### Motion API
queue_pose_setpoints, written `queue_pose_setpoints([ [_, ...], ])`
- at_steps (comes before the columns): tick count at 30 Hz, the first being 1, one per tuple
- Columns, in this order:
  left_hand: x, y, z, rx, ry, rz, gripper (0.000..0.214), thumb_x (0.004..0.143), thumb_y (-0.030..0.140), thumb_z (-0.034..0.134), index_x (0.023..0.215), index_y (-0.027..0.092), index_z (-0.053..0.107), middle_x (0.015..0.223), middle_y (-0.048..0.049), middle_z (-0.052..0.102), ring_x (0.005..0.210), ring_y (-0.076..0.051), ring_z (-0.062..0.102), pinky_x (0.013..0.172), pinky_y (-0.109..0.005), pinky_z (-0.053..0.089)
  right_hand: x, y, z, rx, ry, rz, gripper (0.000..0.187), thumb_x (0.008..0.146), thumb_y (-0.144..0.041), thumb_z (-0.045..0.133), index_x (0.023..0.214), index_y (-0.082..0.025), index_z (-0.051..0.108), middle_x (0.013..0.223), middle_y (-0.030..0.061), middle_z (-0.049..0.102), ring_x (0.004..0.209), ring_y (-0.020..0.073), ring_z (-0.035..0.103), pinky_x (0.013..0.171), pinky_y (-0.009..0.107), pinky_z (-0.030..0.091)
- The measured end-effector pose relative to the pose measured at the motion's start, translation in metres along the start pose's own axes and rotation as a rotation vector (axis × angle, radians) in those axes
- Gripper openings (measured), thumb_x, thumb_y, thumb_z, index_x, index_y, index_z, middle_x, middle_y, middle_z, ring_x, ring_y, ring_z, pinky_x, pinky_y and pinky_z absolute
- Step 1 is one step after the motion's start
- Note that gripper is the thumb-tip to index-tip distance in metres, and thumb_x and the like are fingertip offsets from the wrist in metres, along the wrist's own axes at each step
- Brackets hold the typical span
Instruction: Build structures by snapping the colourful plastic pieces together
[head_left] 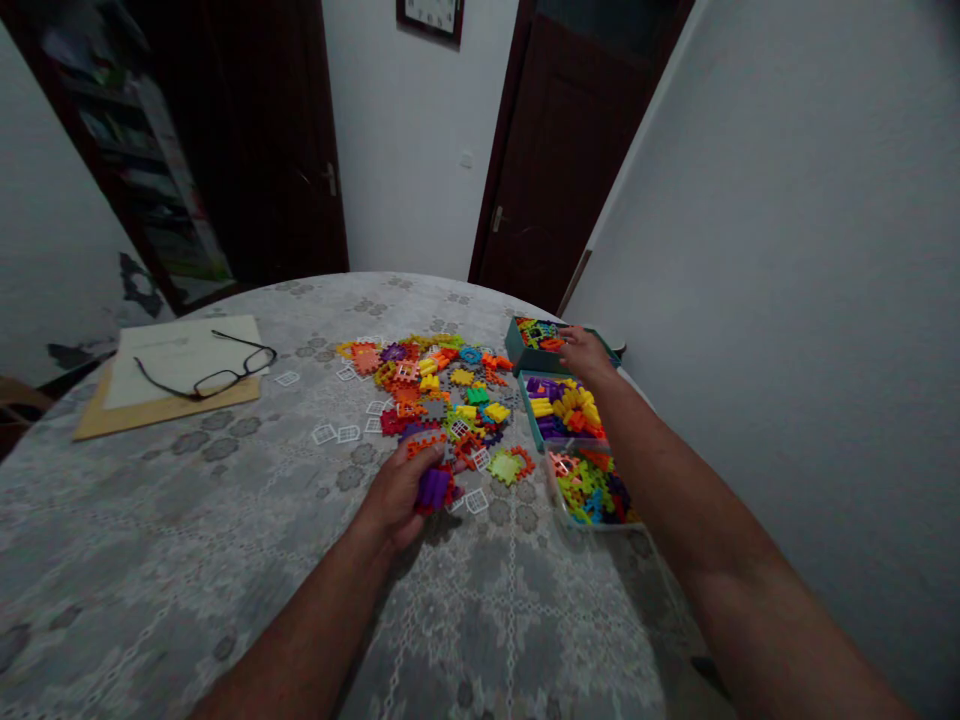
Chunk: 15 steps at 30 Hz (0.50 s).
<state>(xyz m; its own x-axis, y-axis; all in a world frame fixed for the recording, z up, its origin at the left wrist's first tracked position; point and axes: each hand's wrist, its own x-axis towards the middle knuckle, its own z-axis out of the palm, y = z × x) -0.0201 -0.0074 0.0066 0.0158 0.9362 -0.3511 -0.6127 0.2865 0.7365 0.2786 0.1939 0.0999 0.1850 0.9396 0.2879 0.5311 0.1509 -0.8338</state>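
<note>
My left hand [401, 490] is closed around purple and orange-red plastic building pieces [433, 488], held just above the near edge of a colourful heap. That heap of toothed, interlocking building pieces [435, 400] spreads over the middle of the table. Farther off to the right, my right hand [586, 352] reaches over a dark green box [525, 357] of small mixed pieces. Its fingers look stretched and apart, with no piece visible in them. Just nearer stand a tray of purple and yellow pieces [559, 408] and a clear container [562, 515] of mixed pieces.
A patterned cloth covers the round table [300, 600]. Glasses [217, 380] lie on papers and a brown envelope [169, 410] at the left. Several white window-shaped pieces [349, 434] lie left of the heap. A wall [810, 250] rises close on the right.
</note>
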Motion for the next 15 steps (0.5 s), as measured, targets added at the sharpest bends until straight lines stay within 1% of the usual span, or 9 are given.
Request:
queue_pose_setpoints([
  [2, 0.000, 0.000, 0.000, -0.002, -0.014, 0.000, 0.045, 0.076, 0.021, 0.089, 0.110, 0.025, 0.059, 0.098, -0.0043, 0.077, 0.087, -0.030, 0.082, 0.059, -0.042, 0.069, -0.011, 0.001, 0.001, -0.029, -0.023, 0.011, 0.032, 0.081, -0.013, 0.069, 0.112, -0.013, 0.078, 0.099, 0.0091, 0.079, 0.082, 0.0185, 0.070, 0.078, 0.031, 0.059],
  [4, 0.000, 0.000, 0.000, 0.003, -0.024, -0.003, 0.045, 0.077, 0.021, 0.089, 0.112, 0.025, 0.061, 0.102, -0.0054, 0.077, 0.089, -0.031, 0.082, 0.059, -0.042, 0.070, -0.037, -0.003, 0.006, -0.039, -0.117, -0.008, 0.026, 0.083, -0.015, 0.069, 0.107, -0.015, 0.080, 0.094, 0.0074, 0.078, 0.079, 0.0194, 0.070, 0.077, 0.032, 0.058],
  [5, 0.000, 0.000, 0.000, 0.010, -0.029, -0.007, 0.044, 0.078, 0.021, 0.088, 0.113, 0.025, 0.062, 0.104, -0.0063, 0.077, 0.089, -0.031, 0.082, 0.059, -0.043, 0.070, -0.055, -0.006, 0.010, -0.036, -0.192, -0.034, 0.023, 0.086, -0.017, 0.069, 0.105, -0.017, 0.081, 0.093, 0.0064, 0.078, 0.078, 0.0195, 0.070, 0.076, 0.032, 0.058],
  [7, -0.001, -0.001, 0.000, 0.027, -0.044, -0.019, 0.042, 0.080, 0.021, 0.086, 0.114, 0.023, 0.064, 0.109, -0.0088, 0.078, 0.089, -0.031, 0.082, 0.058, -0.041, 0.069, -0.097, -0.017, 0.019, -0.005, -0.384, -0.104, 0.018, 0.091, -0.023, 0.070, 0.104, -0.021, 0.081, 0.097, 0.0054, 0.079, 0.081, 0.0199, 0.072, 0.076, 0.032, 0.057],
  [9, -0.002, -0.001, 0.002, 0.044, -0.064, -0.031, 0.040, 0.081, 0.021, 0.085, 0.117, 0.022, 0.067, 0.112, -0.0110, 0.079, 0.086, -0.028, 0.081, 0.057, -0.038, 0.069, -0.141, -0.030, 0.030, 0.038, -0.519, -0.151, 0.016, 0.093, -0.028, 0.072, 0.107, -0.025, 0.081, 0.100, 0.0047, 0.080, 0.084, 0.0203, 0.073, 0.079, 0.034, 0.057],
  [10, -0.002, -0.001, 0.003, 0.052, -0.076, -0.034, 0.039, 0.082, 0.021, 0.085, 0.117, 0.021, 0.068, 0.111, -0.0112, 0.079, 0.083, -0.027, 0.081, 0.056, -0.037, 0.068, -0.161, -0.036, 0.036, 0.057, -0.548, -0.169, 0.020, 0.096, -0.030, 0.071, 0.113, -0.026, 0.080, 0.102, 0.0046, 0.080, 0.087, 0.0208, 0.074, 0.080, 0.034, 0.057],
  [12, -0.003, -0.001, 0.004, 0.064, -0.108, -0.030, 0.037, 0.082, 0.023, 0.085, 0.117, 0.020, 0.070, 0.104, -0.0100, 0.080, 0.076, -0.024, 0.079, 0.057, -0.035, 0.068, -0.195, -0.044, 0.049, 0.068, -0.554, -0.195, 0.033, 0.099, -0.034, 0.069, 0.131, -0.028, 0.074, 0.111, 0.0047, 0.080, 0.089, 0.0211, 0.074, 0.082, 0.035, 0.058],
  [14, -0.003, -0.002, 0.003, 0.067, -0.142, -0.025, 0.034, 0.082, 0.025, 0.086, 0.113, 0.020, 0.072, 0.096, -0.0081, 0.080, 0.072, -0.022, 0.077, 0.059, -0.034, 0.068, -0.216, -0.045, 0.062, 0.051, -0.524, -0.210, 0.043, 0.100, -0.034, 0.068, 0.142, -0.029, 0.068, 0.118, 0.0054, 0.079, 0.092, 0.0215, 0.074, 0.085, 0.036, 0.058],
  [15, -0.002, -0.002, 0.003, 0.070, -0.155, -0.027, 0.033, 0.082, 0.025, 0.086, 0.112, 0.019, 0.072, 0.093, -0.0077, 0.079, 0.071, -0.022, 0.077, 0.059, -0.034, 0.068, -0.223, -0.044, 0.068, 0.036, -0.496, -0.220, 0.043, 0.100, -0.033, 0.068, 0.143, -0.028, 0.067, 0.120, 0.0059, 0.078, 0.094, 0.0220, 0.074, 0.088, 0.037, 0.058],
])
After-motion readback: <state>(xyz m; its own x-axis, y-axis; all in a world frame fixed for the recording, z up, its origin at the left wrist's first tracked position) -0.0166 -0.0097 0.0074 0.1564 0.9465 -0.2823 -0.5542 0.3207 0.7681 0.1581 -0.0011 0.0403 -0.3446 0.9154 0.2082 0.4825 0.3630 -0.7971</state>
